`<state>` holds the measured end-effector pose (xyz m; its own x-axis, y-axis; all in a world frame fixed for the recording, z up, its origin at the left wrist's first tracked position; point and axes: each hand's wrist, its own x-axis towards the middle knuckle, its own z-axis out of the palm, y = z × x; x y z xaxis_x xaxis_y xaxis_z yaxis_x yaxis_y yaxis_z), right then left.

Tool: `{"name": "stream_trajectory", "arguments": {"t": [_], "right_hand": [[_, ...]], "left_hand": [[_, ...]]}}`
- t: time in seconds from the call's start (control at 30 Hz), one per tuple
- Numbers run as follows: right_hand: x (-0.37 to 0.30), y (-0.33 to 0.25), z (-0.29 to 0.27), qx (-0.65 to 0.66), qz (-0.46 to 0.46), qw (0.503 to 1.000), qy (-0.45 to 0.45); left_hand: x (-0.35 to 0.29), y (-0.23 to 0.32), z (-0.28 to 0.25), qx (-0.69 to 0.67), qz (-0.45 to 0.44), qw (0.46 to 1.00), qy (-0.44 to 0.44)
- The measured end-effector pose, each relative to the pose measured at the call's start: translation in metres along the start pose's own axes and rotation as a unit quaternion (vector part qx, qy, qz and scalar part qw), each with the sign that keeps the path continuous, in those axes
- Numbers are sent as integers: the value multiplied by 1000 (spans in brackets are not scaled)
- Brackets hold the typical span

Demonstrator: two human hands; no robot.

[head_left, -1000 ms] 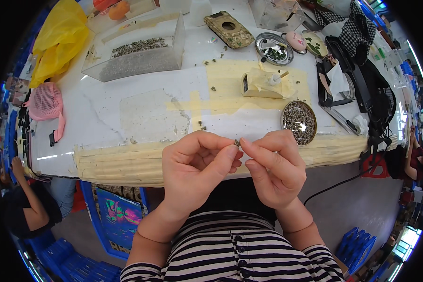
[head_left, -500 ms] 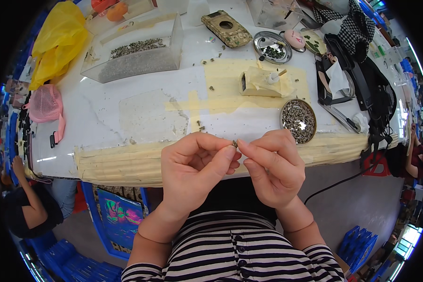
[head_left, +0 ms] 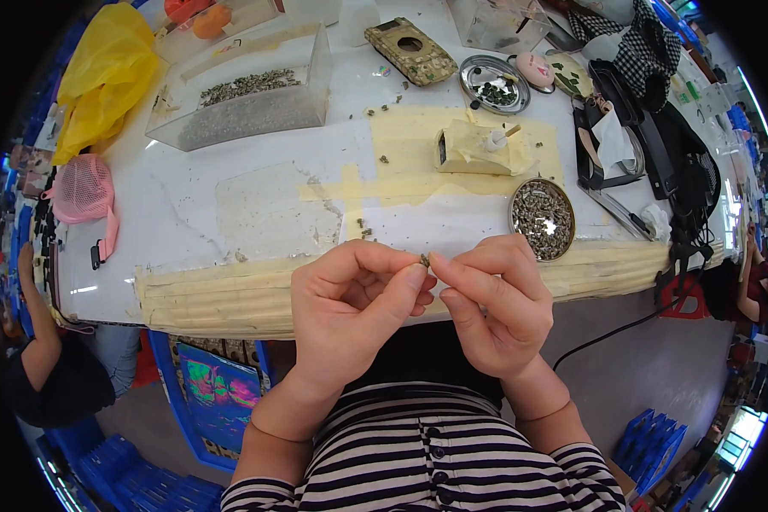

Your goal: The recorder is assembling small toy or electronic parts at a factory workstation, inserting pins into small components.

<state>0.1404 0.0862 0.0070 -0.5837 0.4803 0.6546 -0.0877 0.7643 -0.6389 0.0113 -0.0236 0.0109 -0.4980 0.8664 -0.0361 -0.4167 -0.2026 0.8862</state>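
A clear tray of small metal bits sits far left on the table, the left hand and right hand pinch 1 tiny part together over the table edge, and a round dish of parts lies just right.

- The left hand and the right hand have sunk slightly in the head view, from over the taped table edge towards the striped shirt.
- The small dark part pinched between the fingertips sits a touch further right than a second ago, with the fingertips closed more tightly around it.
- The round tin of small metal parts and the cream-taped block have drifted slightly down in the picture, a shift of the head camera.
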Motion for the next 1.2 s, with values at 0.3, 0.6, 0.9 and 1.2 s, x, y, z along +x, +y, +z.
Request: {"name": "stream_trajectory", "arguments": {"t": [0.3,0.6,0.9,1.2], "right_hand": [[-1,2,-6,0,20,1000,11],[-9,10,-14,-8,41,998,39],[-9,7,-12,-11,44,999,25],[-7,5,-8,-15,38,999,11]], "left_hand": [[-2,10,-2,42,-26,999,21],[3,43,-47,323,-20,943,77],[22,28,-65,630,220,741,70],[26,31,-66,571,200,781,154]]}}
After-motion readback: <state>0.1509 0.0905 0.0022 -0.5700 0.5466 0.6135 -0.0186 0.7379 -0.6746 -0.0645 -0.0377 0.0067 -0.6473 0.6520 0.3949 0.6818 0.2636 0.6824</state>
